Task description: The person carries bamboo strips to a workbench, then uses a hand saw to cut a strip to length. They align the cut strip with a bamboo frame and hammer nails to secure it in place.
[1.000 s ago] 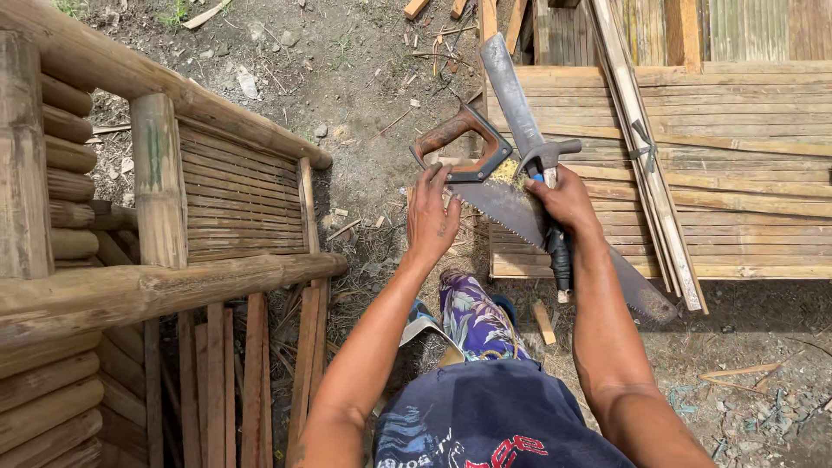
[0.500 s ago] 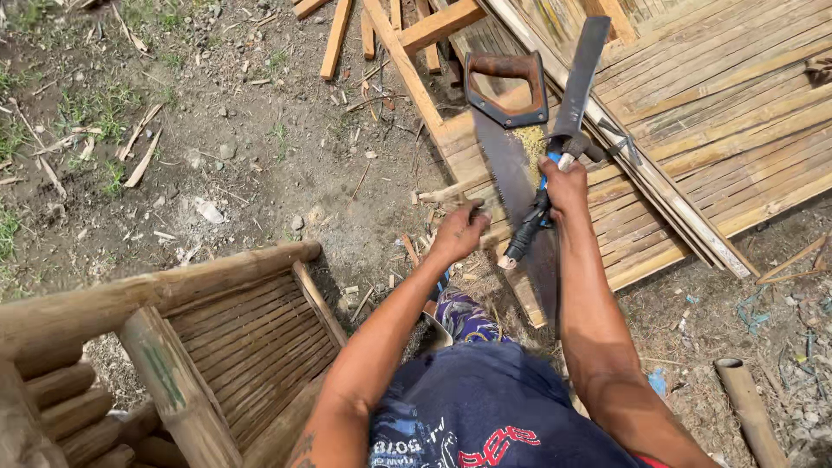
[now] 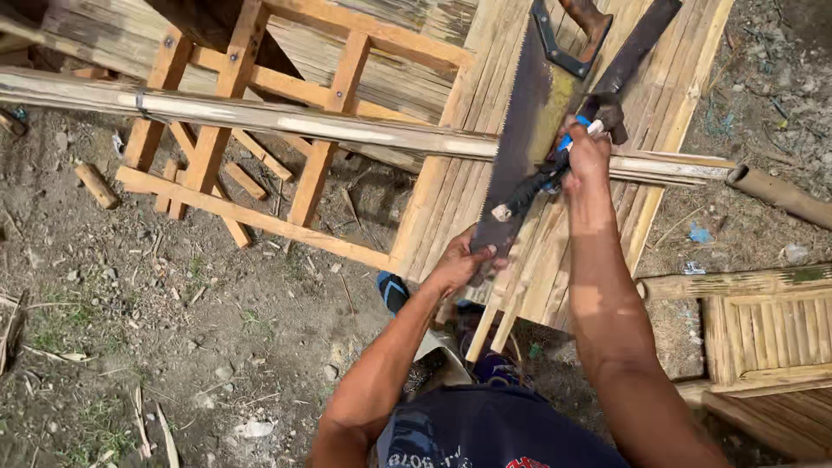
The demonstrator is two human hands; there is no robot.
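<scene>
The left hand (image 3: 458,260) is pinching the narrow toe end of a long, rusty-grey steel handsaw (image 3: 520,147), fingers curled over the blade's tip just left of the frame's centre. From that grip the blade is running up and to the right — its long axis is slanting diagonally toward the top of the frame, where the dark brown handle with its black bracket is sitting near the upper edge. So the saw is pointing its toe down-left toward the person's body and its handle away, up-right. The toothed edge is facing the left side of the frame.

The right hand (image 3: 588,152) is closed around a hammer with a black-and-blue rubber grip (image 3: 537,184), gripping it high, near the dark head; the handle's free end is pointing down-left and lying across the saw blade. The hammer's axis is slanting at a shallower angle than the saw's. The right hand is sitting nearer the saw's handle, the left nearer its tip.

Both tools are resting over a pale panel of split bamboo slats (image 3: 451,173) in the upper middle of the frame. A long bundle of bamboo strips (image 3: 260,113) is crossing from upper left to right — passing under the saw. An orange-brown wooden frame (image 3: 225,130) is lying on the dirt at upper left.
</scene>
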